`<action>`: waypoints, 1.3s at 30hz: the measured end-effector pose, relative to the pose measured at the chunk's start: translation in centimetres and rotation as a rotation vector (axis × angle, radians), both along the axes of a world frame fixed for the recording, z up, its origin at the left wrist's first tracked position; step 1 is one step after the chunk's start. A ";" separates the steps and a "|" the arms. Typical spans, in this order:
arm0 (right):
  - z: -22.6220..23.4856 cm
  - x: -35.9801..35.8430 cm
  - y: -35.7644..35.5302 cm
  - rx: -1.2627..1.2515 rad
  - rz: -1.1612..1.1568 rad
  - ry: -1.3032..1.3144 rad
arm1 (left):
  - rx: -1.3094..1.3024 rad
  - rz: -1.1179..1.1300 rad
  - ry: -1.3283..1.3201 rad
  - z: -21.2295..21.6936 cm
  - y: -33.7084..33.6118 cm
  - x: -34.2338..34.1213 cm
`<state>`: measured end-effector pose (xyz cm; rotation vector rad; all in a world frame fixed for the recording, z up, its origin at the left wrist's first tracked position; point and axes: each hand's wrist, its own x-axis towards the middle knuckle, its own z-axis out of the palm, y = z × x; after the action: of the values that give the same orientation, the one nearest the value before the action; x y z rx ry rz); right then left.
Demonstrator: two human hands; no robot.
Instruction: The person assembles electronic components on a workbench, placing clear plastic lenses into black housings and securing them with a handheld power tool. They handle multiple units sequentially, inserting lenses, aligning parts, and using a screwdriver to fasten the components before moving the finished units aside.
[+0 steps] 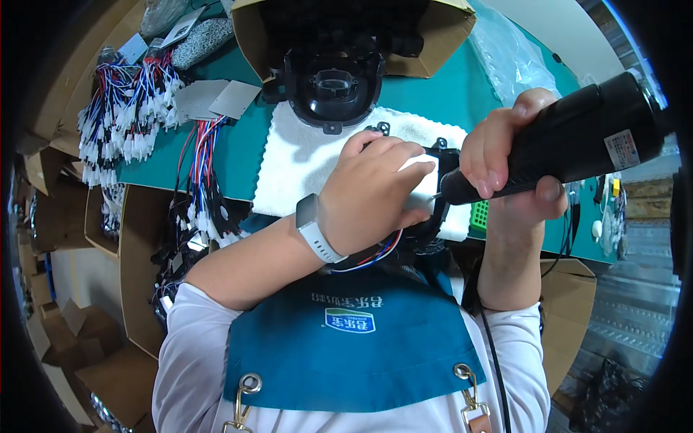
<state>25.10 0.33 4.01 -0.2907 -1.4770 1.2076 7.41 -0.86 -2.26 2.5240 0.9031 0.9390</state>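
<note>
My right hand [512, 155] is closed round a black electric screwdriver [577, 137] that lies nearly level and points left. The screwdriver's tip meets a black plastic housing [442, 209] near a pale, shiny part [422, 189] on it. My left hand [375, 187], with a watch on its wrist, grips this housing from above and hides much of it. Its fingers reach over the far side and the thumb is at the near side. Red, blue and white wires [372, 254] come out below the left hand. The housing rests on a white cloth [285, 169].
Another black housing [336, 90] sits at the cloth's far edge, before an open cardboard box [447, 36] of black parts. Bundled wires with white connectors [130, 108] hang at the left of the green table [231, 169]. A green tray [479, 215] and clear plastic bag [509, 54] lie at right.
</note>
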 end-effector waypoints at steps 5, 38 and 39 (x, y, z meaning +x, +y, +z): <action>0.4 -0.5 -0.8 0.014 -0.129 -0.085 | -0.005 -0.024 0.028 0.1 0.3 0.0; -4.2 11.6 -7.0 0.121 -0.742 0.021 | -0.053 -0.195 0.276 2.1 -1.5 -3.7; -4.2 11.6 -7.0 0.122 -0.733 0.009 | -0.045 -0.200 0.280 1.8 -1.4 -3.6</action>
<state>36.69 -6.64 -0.15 -0.6721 -1.2577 0.5256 3.79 -2.25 -0.50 2.6884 0.7169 0.5082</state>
